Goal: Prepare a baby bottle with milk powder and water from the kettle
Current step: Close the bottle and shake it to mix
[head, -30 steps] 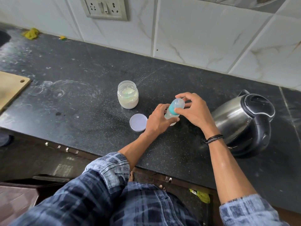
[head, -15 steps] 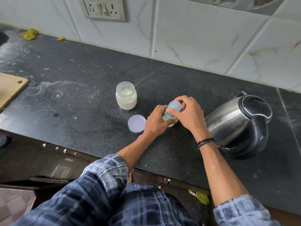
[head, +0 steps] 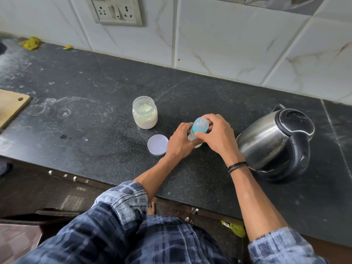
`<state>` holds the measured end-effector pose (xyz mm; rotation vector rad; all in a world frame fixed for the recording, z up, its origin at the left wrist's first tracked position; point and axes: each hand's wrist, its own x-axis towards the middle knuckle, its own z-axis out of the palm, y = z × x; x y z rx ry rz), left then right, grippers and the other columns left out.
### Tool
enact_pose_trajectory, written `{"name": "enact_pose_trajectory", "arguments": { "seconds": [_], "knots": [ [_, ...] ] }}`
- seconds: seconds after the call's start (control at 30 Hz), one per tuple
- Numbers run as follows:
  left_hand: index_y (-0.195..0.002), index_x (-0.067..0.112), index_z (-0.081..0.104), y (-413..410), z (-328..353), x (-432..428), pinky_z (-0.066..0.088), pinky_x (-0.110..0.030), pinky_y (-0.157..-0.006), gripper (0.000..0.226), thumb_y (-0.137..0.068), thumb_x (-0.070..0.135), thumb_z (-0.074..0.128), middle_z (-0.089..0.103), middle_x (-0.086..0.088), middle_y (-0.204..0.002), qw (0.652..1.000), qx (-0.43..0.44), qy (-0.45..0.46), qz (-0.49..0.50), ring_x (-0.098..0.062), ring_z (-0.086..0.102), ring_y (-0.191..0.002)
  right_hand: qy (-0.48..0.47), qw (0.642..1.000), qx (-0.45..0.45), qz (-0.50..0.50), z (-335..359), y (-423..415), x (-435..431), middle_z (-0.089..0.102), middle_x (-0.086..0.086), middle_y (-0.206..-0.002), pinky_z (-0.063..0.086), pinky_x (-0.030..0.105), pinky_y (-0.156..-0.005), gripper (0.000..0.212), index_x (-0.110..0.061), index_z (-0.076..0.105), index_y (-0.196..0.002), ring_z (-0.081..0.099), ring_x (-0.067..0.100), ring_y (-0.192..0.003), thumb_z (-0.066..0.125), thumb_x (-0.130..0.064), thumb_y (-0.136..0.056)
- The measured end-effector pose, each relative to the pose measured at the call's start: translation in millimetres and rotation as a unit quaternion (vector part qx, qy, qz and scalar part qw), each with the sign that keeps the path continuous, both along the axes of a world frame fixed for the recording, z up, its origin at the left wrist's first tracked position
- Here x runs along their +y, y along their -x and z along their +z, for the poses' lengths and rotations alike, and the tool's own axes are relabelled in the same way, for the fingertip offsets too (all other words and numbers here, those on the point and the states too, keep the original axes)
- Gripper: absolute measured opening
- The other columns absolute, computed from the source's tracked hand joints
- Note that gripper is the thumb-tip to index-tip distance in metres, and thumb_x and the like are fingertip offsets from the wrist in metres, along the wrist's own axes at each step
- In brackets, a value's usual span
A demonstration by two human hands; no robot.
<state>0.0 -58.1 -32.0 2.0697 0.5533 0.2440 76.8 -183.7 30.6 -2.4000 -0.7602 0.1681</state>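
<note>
A small baby bottle (head: 199, 126) with a clear cap and a blue collar stands on the black counter (head: 95, 130). My left hand (head: 180, 142) grips its lower body, which is mostly hidden. My right hand (head: 217, 135) curls round the blue collar and cap from the right. An open glass jar (head: 145, 115) of pale milk powder stands to the left of the bottle. Its round white lid (head: 158, 144) lies flat on the counter just left of my left hand. A steel kettle (head: 276, 141) with a black lid and handle stands to the right, close to my right wrist.
A wooden board (head: 11, 106) lies at the counter's left edge. A tiled wall with a socket plate (head: 114, 10) rises behind. Yellow scraps (head: 30, 42) lie at the back left. The counter's front edge runs above dark drawers with metal handles (head: 68, 177).
Both hands have stayed on the bottle. The view has shifted slightly, and my right hand's fingers have turned a little round the collar.
</note>
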Motion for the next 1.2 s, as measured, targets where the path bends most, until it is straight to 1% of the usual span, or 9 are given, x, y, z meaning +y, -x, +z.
{"name": "enact_pose_trajectory", "arguments": {
  "seconds": [0.07,0.17,0.37,0.47,0.57,0.63,0.8,1.03,1.2],
  "knots": [
    [-0.141,0.02,0.055,0,0,0,0.05,-0.031,-0.093,0.064,-0.088,0.046,0.079,0.058,0.003,-0.136,1.0,-0.002,0.002,-0.002,-0.012,0.058,-0.115,0.012,1.0,-0.003,-0.004,-1,1,2,0.059,0.002,-0.12,0.052,0.03,-0.082,0.062,-0.02,0.062,-0.129,0.062,0.019,-0.107,0.092,-0.035,-0.076],
    [-0.137,0.022,0.057,0,-2,1,0.05,-0.03,-0.087,0.058,-0.087,0.044,0.078,0.059,0.006,-0.131,1.0,-0.004,-0.004,-0.005,-0.009,0.057,-0.107,0.013,1.0,0.006,0.001,0,3,4,0.055,0.005,-0.124,0.053,0.04,-0.092,0.072,-0.022,0.059,-0.135,0.057,0.024,-0.111,0.091,-0.042,-0.075],
    [-0.137,0.026,0.057,0,-4,1,0.05,-0.032,-0.09,0.058,-0.086,0.047,0.078,0.058,0.009,-0.134,1.0,-0.003,-0.001,-0.003,-0.01,0.058,-0.114,0.001,1.0,0.006,0.006,-3,8,3,0.06,0.004,-0.131,0.051,0.039,-0.095,0.071,-0.024,0.053,-0.148,0.057,0.026,-0.121,0.083,-0.018,-0.084],
    [-0.137,0.025,0.057,0,-5,1,0.048,-0.03,-0.087,0.059,-0.086,0.047,0.078,0.058,0.008,-0.133,1.0,-0.002,-0.002,-0.004,-0.009,0.057,-0.111,0.0,1.0,0.012,-0.013,-3,8,4,0.057,0.006,-0.128,0.054,0.044,-0.098,0.076,-0.023,0.052,-0.147,0.058,0.025,-0.119,0.088,-0.03,-0.081],
    [-0.135,0.025,0.057,0,-5,2,0.045,-0.028,-0.084,0.055,-0.087,0.044,0.077,0.059,0.007,-0.132,1.0,-0.006,-0.008,-0.005,-0.006,0.054,-0.105,0.007,1.0,0.023,-0.013,0,8,5,0.054,0.006,-0.13,0.052,0.044,-0.099,0.092,-0.025,0.043,-0.153,0.055,0.024,-0.12,0.089,-0.046,-0.077],
    [-0.135,0.025,0.057,0,-6,2,0.046,-0.029,-0.085,0.054,-0.088,0.041,0.077,0.058,0.006,-0.134,1.0,-0.006,-0.01,-0.004,-0.006,0.053,-0.106,0.001,1.0,0.028,-0.008,0,9,5,0.053,0.006,-0.13,0.051,0.042,-0.1,0.095,-0.026,0.039,-0.156,0.054,0.024,-0.121,0.089,-0.045,-0.077],
    [-0.136,0.026,0.057,0,-6,1,0.052,-0.034,-0.091,0.055,-0.088,0.042,0.078,0.058,0.008,-0.136,1.0,-0.01,-0.003,-0.001,-0.011,0.059,-0.117,-0.003,1.0,0.004,-0.013,-3,14,7,0.057,0.005,-0.135,0.05,0.041,-0.099,0.077,-0.025,0.044,-0.153,0.055,0.026,-0.125,0.083,-0.024,-0.086],
    [-0.137,0.024,0.057,0,-5,1,0.05,-0.031,-0.088,0.057,-0.088,0.042,0.078,0.058,0.006,-0.135,1.0,-0.012,-0.004,0.002,-0.009,0.058,-0.113,-0.007,1.0,0.01,-0.02,-2,12,6,0.056,0.006,-0.131,0.053,0.041,-0.097,0.08,-0.024,0.049,-0.148,0.057,0.023,-0.12,0.089,-0.033,-0.08],
    [-0.138,0.024,0.057,1,-4,0,0.049,-0.031,-0.091,0.056,-0.089,0.04,0.078,0.058,0.006,-0.136,1.0,-0.012,-0.004,0.0,-0.011,0.058,-0.117,-0.022,0.999,0.003,-0.026,-4,16,5,0.06,0.004,-0.136,0.053,0.042,-0.099,0.074,-0.022,0.052,-0.147,0.059,0.025,-0.123,0.087,-0.024,-0.083]
  ]
}}
